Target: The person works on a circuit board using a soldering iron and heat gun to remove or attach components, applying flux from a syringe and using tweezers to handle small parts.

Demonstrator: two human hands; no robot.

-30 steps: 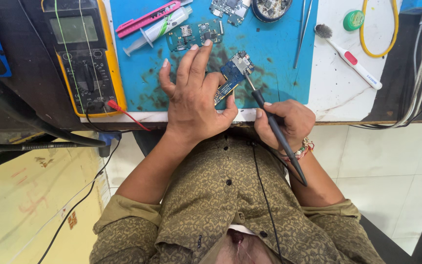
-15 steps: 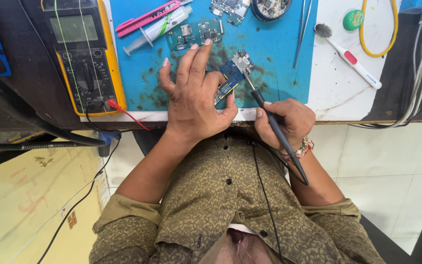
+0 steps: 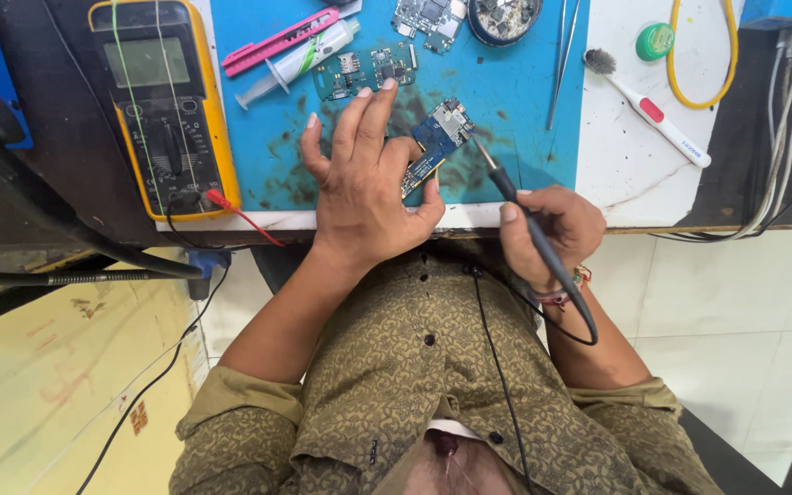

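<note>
The small blue circuit board [image 3: 434, 147] is held flat on the blue mat [image 3: 515, 92], near the front edge of the worktop [image 3: 630, 174]. Its long axis runs diagonally, from the near-left end under the thumb up to the far-right end.

The left hand [image 3: 364, 197] is spread palm down over the mat, fingers extended and fanned toward the far side. The board's near end is pinned by the thumb; the hand is not closed around anything. The forearm rises from the lower left, bent at the elbow.

The right hand [image 3: 547, 229] is closed in a pen grip around the soldering iron [image 3: 529, 220]. The iron's long axis slopes from the wrist up and left, and its tip is placed at the far-right corner of the board. Its black cord [image 3: 497, 367] is draped over the shirt.

To the left, a yellow multimeter [image 3: 162, 101] is laid on the worktop. A green circuit board [image 3: 364, 69], a syringe [image 3: 300, 62] and tweezers [image 3: 561, 55] are seen beyond the hands. A white brush [image 3: 653, 115] is lying at the right.
</note>
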